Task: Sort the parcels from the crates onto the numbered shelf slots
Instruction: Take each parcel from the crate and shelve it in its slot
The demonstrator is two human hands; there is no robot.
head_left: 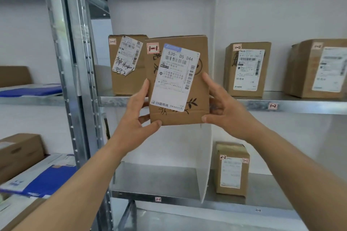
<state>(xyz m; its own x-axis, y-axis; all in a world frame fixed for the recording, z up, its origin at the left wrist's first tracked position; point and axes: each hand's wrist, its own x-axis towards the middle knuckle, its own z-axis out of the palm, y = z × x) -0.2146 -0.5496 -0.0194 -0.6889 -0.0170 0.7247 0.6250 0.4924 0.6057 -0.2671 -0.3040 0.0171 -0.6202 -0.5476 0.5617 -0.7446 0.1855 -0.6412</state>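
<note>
Both hands [131,116] [223,107] hold upright parcel [178,80], label facing camera.

Bright, even light; soft, warped edges

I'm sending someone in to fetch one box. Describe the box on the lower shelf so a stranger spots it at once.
Start at the metal rack and drop to the lower shelf, then look just right of the white divider. The small box stands upright there, alone on that level. Unlike the boxes above, its little red-edged tags read 2-2.
</note>
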